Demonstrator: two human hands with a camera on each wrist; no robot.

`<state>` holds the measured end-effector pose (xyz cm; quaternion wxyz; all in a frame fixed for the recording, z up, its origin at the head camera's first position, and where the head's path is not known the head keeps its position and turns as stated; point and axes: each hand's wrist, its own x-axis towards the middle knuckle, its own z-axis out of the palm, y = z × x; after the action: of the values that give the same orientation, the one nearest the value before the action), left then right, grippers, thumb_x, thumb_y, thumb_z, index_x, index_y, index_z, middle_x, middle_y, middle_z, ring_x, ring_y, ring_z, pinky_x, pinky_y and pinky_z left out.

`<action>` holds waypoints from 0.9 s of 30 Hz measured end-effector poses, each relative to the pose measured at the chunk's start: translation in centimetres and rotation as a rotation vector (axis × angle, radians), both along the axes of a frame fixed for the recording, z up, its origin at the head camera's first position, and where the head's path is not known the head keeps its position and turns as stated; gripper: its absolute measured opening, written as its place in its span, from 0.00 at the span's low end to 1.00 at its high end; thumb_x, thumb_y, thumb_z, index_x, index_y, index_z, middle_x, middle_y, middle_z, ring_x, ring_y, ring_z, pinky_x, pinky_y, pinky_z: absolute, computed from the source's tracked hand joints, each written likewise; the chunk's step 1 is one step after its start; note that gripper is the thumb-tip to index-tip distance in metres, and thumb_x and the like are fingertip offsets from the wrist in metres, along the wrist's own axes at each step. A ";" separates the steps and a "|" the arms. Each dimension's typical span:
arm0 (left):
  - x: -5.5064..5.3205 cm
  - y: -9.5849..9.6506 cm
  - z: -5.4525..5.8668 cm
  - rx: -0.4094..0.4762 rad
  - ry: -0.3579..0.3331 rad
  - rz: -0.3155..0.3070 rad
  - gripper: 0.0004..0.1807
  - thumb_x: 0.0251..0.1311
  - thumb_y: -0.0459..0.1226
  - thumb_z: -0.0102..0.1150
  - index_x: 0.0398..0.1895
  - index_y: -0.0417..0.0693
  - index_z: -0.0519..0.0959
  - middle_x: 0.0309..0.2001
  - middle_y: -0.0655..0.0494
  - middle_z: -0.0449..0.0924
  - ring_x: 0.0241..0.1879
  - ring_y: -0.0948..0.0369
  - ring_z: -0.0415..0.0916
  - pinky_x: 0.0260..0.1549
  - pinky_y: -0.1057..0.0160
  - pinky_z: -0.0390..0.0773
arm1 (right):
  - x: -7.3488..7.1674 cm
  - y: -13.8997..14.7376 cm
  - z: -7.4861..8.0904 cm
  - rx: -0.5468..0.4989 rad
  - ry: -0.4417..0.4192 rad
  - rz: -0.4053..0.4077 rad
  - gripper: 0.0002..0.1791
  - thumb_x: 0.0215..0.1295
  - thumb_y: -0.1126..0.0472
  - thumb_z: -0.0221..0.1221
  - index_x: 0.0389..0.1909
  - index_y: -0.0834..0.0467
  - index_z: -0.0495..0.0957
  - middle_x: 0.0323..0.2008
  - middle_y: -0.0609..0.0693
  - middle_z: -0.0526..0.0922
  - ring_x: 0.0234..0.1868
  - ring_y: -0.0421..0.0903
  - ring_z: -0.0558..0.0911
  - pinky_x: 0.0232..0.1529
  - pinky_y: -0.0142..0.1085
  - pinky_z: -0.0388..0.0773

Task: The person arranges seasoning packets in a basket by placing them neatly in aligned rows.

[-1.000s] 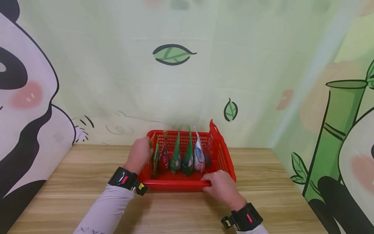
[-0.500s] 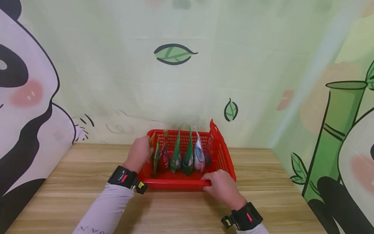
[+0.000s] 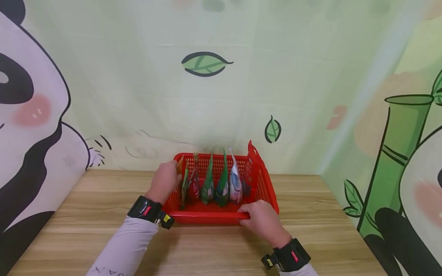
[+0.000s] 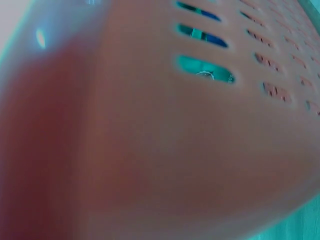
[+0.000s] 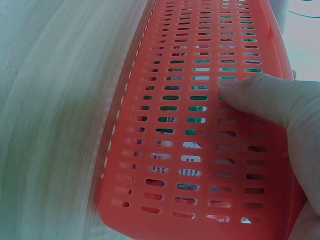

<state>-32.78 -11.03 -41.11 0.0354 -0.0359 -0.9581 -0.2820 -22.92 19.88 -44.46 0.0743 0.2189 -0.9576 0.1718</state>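
A red slotted plastic basket [image 3: 207,218] stands on the wooden table, with several upright packets in a row inside. My left hand [image 3: 165,182] grips its left rim, close to the leftmost packets; its fingers are partly hidden behind the rim. At the front rim, near the right corner, my right hand [image 3: 261,218] holds the basket. In the right wrist view the thumb [image 5: 250,95] lies flat on the outer slotted wall. Among the packets are two green ones [image 3: 207,189], a white and blue one [image 3: 235,186] and a tall red one [image 3: 253,165] leaning at the right side.
The wood-grain table [image 3: 324,222] spreads out around the basket. Behind it hangs a pale green backdrop [image 3: 138,76] printed with pandas, leaves and bamboo, close to the basket's back wall.
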 end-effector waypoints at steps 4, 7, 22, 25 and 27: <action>0.0 0.0 0.0 0.000 0.001 -0.002 0.16 0.65 0.33 0.66 0.51 0.33 0.77 0.42 0.38 0.86 0.33 0.53 0.82 0.37 0.53 0.88 | -0.1 0.0 -0.1 0.002 0.009 -0.001 0.10 0.53 0.58 0.77 0.37 0.51 0.91 0.29 0.42 0.90 0.27 0.33 0.79 0.43 0.36 0.87; 0.0 0.0 0.1 0.002 0.000 -0.003 0.15 0.66 0.33 0.66 0.51 0.33 0.77 0.41 0.39 0.85 0.33 0.53 0.82 0.36 0.54 0.88 | -0.2 0.0 -0.2 0.003 0.010 -0.003 0.10 0.54 0.58 0.77 0.37 0.51 0.91 0.29 0.42 0.90 0.27 0.33 0.80 0.43 0.36 0.87; 0.3 -0.1 0.3 0.026 0.005 -0.012 0.13 0.65 0.35 0.66 0.45 0.35 0.76 0.33 0.43 0.83 0.29 0.54 0.80 0.30 0.59 0.85 | -0.1 -0.1 0.0 0.019 0.016 -0.001 0.10 0.53 0.57 0.77 0.38 0.50 0.91 0.30 0.43 0.90 0.28 0.34 0.81 0.43 0.36 0.86; 0.5 -0.3 0.5 0.046 0.009 -0.012 0.11 0.66 0.37 0.65 0.41 0.36 0.77 0.31 0.45 0.83 0.28 0.55 0.81 0.29 0.59 0.86 | -0.2 0.0 -0.1 0.019 0.019 0.011 0.09 0.54 0.54 0.77 0.36 0.49 0.91 0.28 0.41 0.89 0.27 0.33 0.79 0.40 0.33 0.85; 0.6 -0.4 0.6 0.058 0.012 -0.008 0.12 0.67 0.38 0.64 0.42 0.36 0.78 0.33 0.44 0.85 0.29 0.55 0.82 0.31 0.58 0.88 | -0.3 0.2 0.0 0.004 0.005 0.021 0.08 0.55 0.52 0.76 0.35 0.48 0.91 0.27 0.38 0.88 0.26 0.32 0.78 0.38 0.30 0.83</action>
<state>-32.14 -11.47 -40.49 0.0411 -0.0402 -0.9492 -0.3095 -23.18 20.04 -44.51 0.0746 0.2298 -0.9554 0.1699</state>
